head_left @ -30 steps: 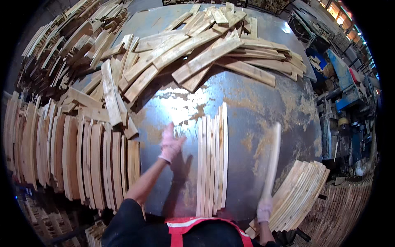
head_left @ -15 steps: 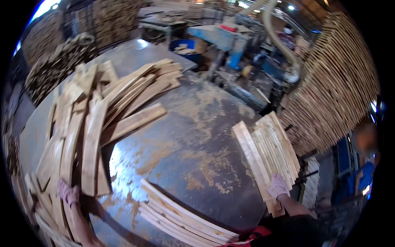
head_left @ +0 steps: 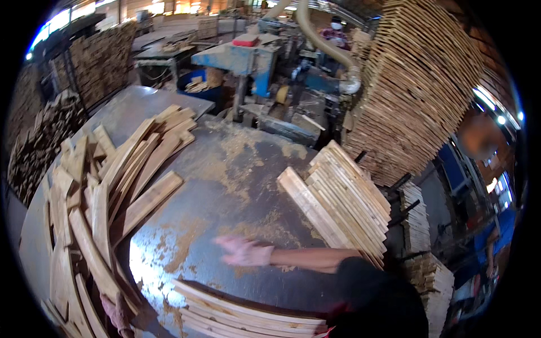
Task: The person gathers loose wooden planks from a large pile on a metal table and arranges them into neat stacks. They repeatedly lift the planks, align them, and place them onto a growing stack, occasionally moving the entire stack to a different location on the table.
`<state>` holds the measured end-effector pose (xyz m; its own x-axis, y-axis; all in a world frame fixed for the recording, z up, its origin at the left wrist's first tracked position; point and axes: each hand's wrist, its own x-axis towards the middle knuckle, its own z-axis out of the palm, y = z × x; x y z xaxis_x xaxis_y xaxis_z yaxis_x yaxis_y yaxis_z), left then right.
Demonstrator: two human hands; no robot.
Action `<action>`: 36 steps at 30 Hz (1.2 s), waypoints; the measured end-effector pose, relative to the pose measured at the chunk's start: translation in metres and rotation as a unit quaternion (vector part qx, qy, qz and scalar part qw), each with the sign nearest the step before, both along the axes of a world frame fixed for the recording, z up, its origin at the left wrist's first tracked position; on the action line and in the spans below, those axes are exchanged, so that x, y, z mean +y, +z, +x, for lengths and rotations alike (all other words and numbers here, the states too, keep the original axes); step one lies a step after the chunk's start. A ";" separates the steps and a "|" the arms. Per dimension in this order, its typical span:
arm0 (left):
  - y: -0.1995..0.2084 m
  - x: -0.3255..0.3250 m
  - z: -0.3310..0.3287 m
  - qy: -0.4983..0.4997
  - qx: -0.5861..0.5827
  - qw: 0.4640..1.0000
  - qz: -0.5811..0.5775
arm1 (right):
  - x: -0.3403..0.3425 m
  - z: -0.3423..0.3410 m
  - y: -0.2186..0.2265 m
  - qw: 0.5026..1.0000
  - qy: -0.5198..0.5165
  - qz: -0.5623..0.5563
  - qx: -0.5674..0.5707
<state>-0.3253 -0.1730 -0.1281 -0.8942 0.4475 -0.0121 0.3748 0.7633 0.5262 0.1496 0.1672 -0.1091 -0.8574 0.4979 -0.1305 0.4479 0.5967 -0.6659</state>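
Observation:
My left hand (head_left: 116,315), in a pale pink glove, is closed around the near end of a long wooden board (head_left: 93,242) at the lower left. This board lies over a loose heap of similar boards (head_left: 152,149). My right hand (head_left: 245,251), gloved too and blurred by motion, reaches leftward over the middle of the metal table (head_left: 225,203). Its fingers look stretched out, with nothing seen in them. Beneath my right arm, a neat row of boards (head_left: 332,197) lies side by side at the right. Several more boards (head_left: 248,315) lie along the near edge.
Sawdust patches cover parts of the tabletop. A tall stack of boards (head_left: 417,96) rises beyond the right edge. Behind the table stand a blue machine (head_left: 236,59), a blue bin (head_left: 200,84) of offcuts and a hose (head_left: 321,42). A person in blue (head_left: 496,242) is at the far right.
My right hand has left the right-hand row and swung left over the table. The board at my left hand has shifted and tilted. The view has turned right.

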 end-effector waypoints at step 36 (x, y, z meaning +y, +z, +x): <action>0.173 0.062 0.350 0.199 -0.380 0.745 0.511 | -0.103 -0.025 0.134 0.692 -0.127 -0.681 0.201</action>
<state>0.0243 -0.1106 0.0452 -0.8672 0.2723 -0.4170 -0.4765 -0.2101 0.8537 0.1250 0.0647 0.0247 -0.8686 0.2885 -0.4028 0.0379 -0.7720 -0.6345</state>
